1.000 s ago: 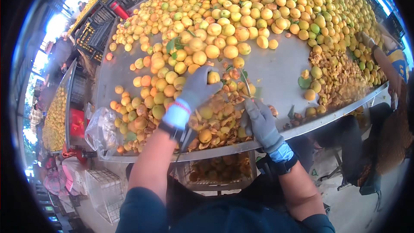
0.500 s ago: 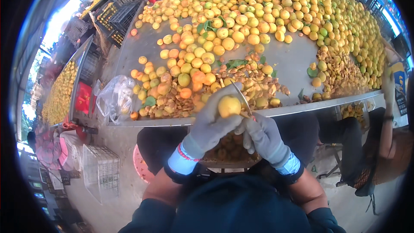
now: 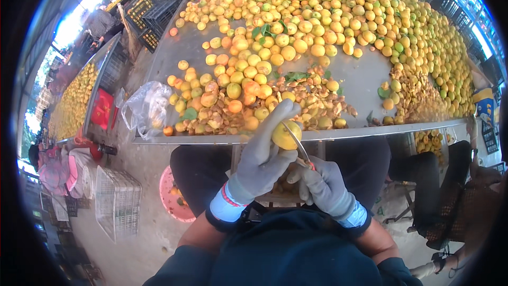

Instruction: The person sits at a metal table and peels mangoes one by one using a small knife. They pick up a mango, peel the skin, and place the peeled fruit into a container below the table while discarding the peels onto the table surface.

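Observation:
Grey work gloves cover both my hands, above the near edge of a metal table (image 3: 349, 133). My left hand (image 3: 260, 161) is closed round a yellow, apricot-like fruit (image 3: 280, 136), with its forefinger stretched upward. My right hand (image 3: 324, 182) grips a small knife (image 3: 297, 142); a bit of red shows at its handle. The thin blade lies across the right side of the fruit, seemingly against its skin. How deep it sits, if at all, I cannot tell. Just beyond my hands are whole fruits (image 3: 233, 90) and a heap of brownish cut pieces (image 3: 307, 98).
A large pile of fruit (image 3: 328, 16) covers the table's far side. A clear plastic bag (image 3: 148, 108) hangs at the left corner. On the floor stand a pink basin (image 3: 172, 204) and a white crate (image 3: 119, 201). Another person's arm (image 3: 450, 265) shows at lower right.
The blade has come down from above the fruit to lie across its right side. My left forefinger now points up. The co-worker's arm at the right has dropped lower.

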Tool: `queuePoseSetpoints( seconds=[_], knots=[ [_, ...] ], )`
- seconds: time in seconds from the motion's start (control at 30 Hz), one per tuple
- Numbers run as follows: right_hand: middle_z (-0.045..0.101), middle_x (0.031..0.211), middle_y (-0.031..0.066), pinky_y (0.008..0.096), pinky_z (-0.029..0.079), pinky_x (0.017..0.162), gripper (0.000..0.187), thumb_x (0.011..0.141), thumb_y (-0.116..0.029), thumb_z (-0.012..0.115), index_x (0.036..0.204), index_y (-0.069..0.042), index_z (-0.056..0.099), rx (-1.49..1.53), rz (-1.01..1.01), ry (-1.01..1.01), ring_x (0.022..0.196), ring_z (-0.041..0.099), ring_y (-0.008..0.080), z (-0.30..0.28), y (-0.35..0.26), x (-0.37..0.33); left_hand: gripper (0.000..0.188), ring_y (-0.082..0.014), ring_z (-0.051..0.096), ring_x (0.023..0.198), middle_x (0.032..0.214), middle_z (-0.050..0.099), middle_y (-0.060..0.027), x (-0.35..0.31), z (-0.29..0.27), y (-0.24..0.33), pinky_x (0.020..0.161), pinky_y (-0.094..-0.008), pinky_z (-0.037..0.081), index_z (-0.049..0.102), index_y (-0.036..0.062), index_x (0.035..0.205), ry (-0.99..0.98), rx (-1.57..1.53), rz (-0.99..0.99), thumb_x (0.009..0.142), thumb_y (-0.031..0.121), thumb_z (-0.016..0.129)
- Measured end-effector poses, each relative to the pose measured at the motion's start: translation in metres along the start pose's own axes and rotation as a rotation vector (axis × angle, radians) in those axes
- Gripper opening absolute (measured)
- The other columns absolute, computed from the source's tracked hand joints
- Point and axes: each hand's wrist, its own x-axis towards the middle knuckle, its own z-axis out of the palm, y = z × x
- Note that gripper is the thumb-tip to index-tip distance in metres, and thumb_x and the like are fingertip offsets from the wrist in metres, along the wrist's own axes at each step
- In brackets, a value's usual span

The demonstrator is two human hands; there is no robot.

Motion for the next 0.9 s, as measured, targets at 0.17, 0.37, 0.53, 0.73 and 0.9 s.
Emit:
queuePoseSetpoints(
  seconds=[0.17,0.37,0.53,0.73,0.9],
  knots=[
    [0.051,0.062,0.0020,0.0251,0.041,0.052,0.042,0.100,-0.040,0.046,0.090,-0.002,0.061,-0.091,-0.010,0.035,0.053,0.051,0.0076,0.005,-0.009,0.003,0.070,-0.0292,0.053,0.122,0.139,0.046,-0.0214,-0.006,-0.004,-0.004,0.104,-0.0407,0.043,0.025,-0.0007,0.147,-0.023,-0.279,-0.099,0.089,0.009,0.061],
    [0.057,0.068,0.0073,0.0313,0.045,0.060,0.042,0.100,-0.040,0.047,0.091,-0.001,0.058,-0.197,-0.007,0.058,0.060,0.054,0.0160,0.003,-0.003,0.003,0.066,-0.0292,0.057,0.117,0.132,0.052,-0.0214,-0.004,0.010,0.003,0.100,-0.0410,0.047,0.029,-0.0024,0.145,0.076,-0.437,-0.248,0.090,0.013,0.062],
    [0.059,0.066,0.0075,0.0293,0.045,0.057,0.048,0.099,-0.046,0.047,0.091,0.000,0.059,-0.132,0.211,0.053,0.057,0.053,0.0147,-0.003,-0.011,0.014,0.062,-0.0247,0.060,0.108,0.120,0.059,-0.0181,0.004,0.015,-0.010,0.093,-0.0370,0.049,0.035,-0.0029,0.141,0.203,-0.587,-0.347,0.091,0.021,0.061],
    [0.052,0.058,0.0007,0.0204,0.040,0.041,0.048,0.097,-0.051,0.047,0.087,-0.006,0.058,0.173,0.320,0.060,0.044,0.046,0.0049,0.011,-0.027,0.018,0.062,-0.0240,0.060,0.106,0.110,0.061,-0.0142,0.023,-0.007,-0.015,0.094,-0.0361,0.047,0.038,-0.0037,0.138,0.051,-0.255,-0.295,0.095,0.038,0.055],
    [0.049,0.056,-0.0013,0.0215,0.039,0.042,0.044,0.098,-0.046,0.050,0.090,-0.004,0.059,0.097,0.413,0.168,0.046,0.047,0.0040,0.013,-0.006,0.036,0.061,-0.0203,0.057,0.110,0.119,0.059,-0.0169,0.014,0.020,-0.034,0.080,-0.0283,0.050,0.040,0.0001,0.137,0.357,-0.745,-0.473,0.099,0.047,0.043]
  ],
)
